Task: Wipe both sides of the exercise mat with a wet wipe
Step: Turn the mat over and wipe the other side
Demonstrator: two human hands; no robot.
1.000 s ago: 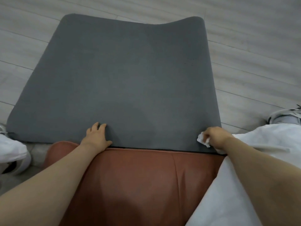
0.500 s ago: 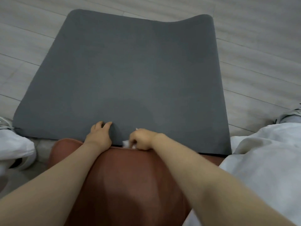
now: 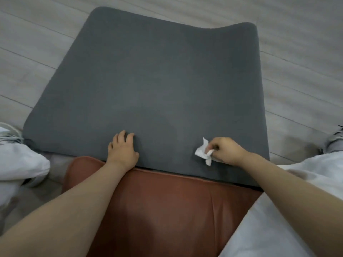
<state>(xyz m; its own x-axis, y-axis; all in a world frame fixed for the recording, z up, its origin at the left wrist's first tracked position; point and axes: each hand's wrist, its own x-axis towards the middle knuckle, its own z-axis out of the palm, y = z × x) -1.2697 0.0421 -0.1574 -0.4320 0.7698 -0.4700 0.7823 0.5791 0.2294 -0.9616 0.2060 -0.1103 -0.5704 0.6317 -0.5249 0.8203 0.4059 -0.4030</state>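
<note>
A dark grey exercise mat (image 3: 163,80) lies spread over the pale floor, its near edge resting on a brown leather seat. Its far right corner curls up a little. My left hand (image 3: 122,151) lies flat on the mat's near edge, fingers spread, holding nothing. My right hand (image 3: 225,151) is closed on a crumpled white wet wipe (image 3: 203,152) and presses it on the mat near the right part of the near edge.
The brown leather seat (image 3: 167,210) fills the foreground between my arms. White-clad legs (image 3: 297,210) show at both sides, with a sneaker (image 3: 334,140) at the right edge and another at the left. Grey plank floor (image 3: 300,71) surrounds the mat.
My right hand slid the wipe left along the near edge until it was beside my left hand, then back to the right. My left hand stayed pressed on the mat.
</note>
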